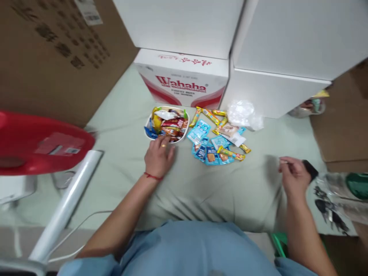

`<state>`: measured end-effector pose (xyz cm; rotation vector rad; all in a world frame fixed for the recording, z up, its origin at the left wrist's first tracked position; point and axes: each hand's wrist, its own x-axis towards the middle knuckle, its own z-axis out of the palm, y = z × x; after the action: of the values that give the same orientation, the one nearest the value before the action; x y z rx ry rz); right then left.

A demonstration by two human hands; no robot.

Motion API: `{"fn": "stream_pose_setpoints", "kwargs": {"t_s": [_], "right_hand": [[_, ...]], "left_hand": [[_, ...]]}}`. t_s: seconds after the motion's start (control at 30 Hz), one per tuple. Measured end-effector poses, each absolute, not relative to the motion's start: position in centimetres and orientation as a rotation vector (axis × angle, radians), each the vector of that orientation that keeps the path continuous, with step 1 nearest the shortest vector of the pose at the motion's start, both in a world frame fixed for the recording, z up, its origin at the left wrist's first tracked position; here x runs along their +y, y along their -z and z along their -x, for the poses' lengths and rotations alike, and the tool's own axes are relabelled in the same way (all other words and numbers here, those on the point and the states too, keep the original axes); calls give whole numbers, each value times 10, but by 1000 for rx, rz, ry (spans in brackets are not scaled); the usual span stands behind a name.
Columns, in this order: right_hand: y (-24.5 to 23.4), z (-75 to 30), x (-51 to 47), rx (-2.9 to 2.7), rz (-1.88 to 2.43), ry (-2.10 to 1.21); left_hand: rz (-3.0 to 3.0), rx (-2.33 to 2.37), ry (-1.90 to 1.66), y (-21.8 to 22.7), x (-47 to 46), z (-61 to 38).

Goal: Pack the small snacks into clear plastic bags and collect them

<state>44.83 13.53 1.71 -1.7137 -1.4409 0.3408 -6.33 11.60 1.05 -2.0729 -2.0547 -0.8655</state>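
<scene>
A white bowl (148, 124) heaped with wrapped snacks stands on a pale green cloth (201, 184). My left hand (159, 154) rests just in front of the bowl, fingers curled towards its near rim, a red string round the wrist. To the bowl's right lies a scatter of snack packets (214, 140): blue sachets, yellow stick packs, a beige packet. My right hand (293, 174) hovers at the right, away from the packets, fingers closed around a small dark object (310, 168) that is blurred.
A Wahaha carton (184, 78) and plain white boxes (276, 57) stand behind the snacks. A crumpled clear bag (244, 113) lies beside them. A brown carton (54, 50), a red plastic seat (40, 143) and a white tube (69, 199) are at left; clutter at right.
</scene>
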Motion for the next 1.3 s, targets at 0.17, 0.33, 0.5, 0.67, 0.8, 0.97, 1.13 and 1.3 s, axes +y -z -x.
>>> {"fn": "stream_pose_setpoints", "kwargs": {"t_s": [0.17, 0.33, 0.5, 0.67, 0.8, 0.97, 1.13, 1.3], "right_hand": [[-8, -437, 60, -1137, 1859, -499], [0, -440, 45, -1068, 1893, -502], [-5, -422, 71, -1272, 1843, -425], [-14, -393, 88, -1480, 1748, -450], [-14, -385, 87, -1519, 1748, -464], [-6, -391, 80, -1447, 1782, -472], [-2, -389, 78, -1424, 1789, -505], [-9, -390, 74, -1480, 1762, -454]], "left_hand": [[2195, -1943, 915, 2, 126, 80], [2345, -1703, 971, -6, 85, 76], [2186, -1801, 915, -3, 64, 69], [2132, -2020, 921, 12, 83, 84], [2338, -1868, 1141, -1, 93, 80], [2297, -1819, 1440, -50, 106, 45], [1532, -2598, 2675, -68, 175, 9], [954, -2920, 3240, -52, 230, -4]]}}
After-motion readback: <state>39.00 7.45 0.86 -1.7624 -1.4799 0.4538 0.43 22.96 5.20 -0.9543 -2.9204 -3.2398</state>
